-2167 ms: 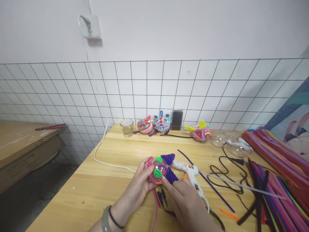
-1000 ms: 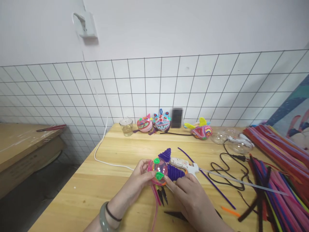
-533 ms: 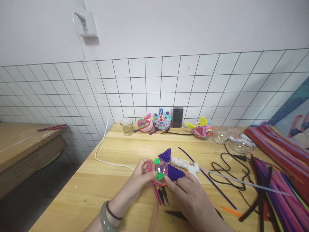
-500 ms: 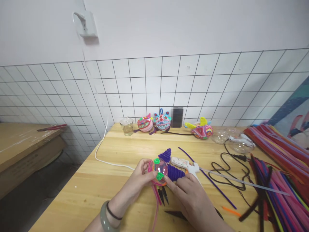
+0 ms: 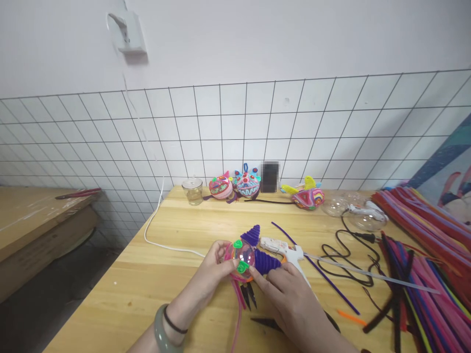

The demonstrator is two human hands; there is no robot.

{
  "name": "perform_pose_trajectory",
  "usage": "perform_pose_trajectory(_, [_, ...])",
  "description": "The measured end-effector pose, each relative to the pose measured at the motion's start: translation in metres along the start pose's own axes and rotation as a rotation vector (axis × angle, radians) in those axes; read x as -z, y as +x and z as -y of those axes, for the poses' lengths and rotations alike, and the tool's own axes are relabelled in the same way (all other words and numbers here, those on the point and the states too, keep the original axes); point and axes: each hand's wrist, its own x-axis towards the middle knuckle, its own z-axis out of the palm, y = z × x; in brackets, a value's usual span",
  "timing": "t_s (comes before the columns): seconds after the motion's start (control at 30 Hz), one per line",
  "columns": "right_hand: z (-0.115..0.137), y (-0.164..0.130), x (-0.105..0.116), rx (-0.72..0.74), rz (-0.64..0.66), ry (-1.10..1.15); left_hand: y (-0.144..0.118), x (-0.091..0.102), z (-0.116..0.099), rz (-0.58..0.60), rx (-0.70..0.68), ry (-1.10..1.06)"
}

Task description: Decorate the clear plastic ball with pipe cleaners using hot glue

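My left hand (image 5: 216,261) is closed around a clear plastic ball (image 5: 245,252) decorated with fuzzy pipe cleaners, its thumb against the lower green curl (image 5: 242,267). A second green curl (image 5: 238,243) sits higher on the ball, and pink covers its left side. Two ribbed purple fins, an upper one (image 5: 251,236) and a larger lower one (image 5: 266,262), stick out to the right. My right hand (image 5: 285,289) presses its index fingertip to the ball beside the lower curl; the other fingers are curled near the larger fin, and its thumb is hidden. Pink pipe cleaners (image 5: 237,306) trail below.
Behind the ball lies a white glue gun (image 5: 290,251) with a clear glue stick. Black-bladed scissors (image 5: 248,296) lie beneath. Pipe cleaner bundles (image 5: 430,294) cover the right side. Finished ball figures (image 5: 248,185), a glass cup (image 5: 193,192) and clear balls (image 5: 368,220) stand along the back.
The whole view has shifted slightly. Both hands keep nearly the same hold on the ball, and nothing else has visibly moved.
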Motion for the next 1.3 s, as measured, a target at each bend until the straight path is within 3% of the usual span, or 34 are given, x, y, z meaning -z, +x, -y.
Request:
perform_pose_trajectory(0.2, [0.001, -0.002, -0.003, -0.02, 0.014, 0.005, -0.006, -0.006, -0.01, -0.001, 0.06, -0.001])
perform_pose_trajectory(0.4, [0.003, -0.004, -0.004, -0.053, -0.009, -0.024, -0.008, -0.006, -0.011, 0.075, 0.121, -0.084])
perform_pose_trajectory(1.03, [-0.001, -0.003, -0.004, 0.012, 0.07, 0.005, -0.013, -0.009, -0.016, 0.135, 0.177, -0.096])
perform_pose_trajectory(1.3, [0.001, -0.002, -0.002, -0.017, 0.046, 0.015, -0.012, -0.005, -0.017, 0.143, 0.175, -0.101])
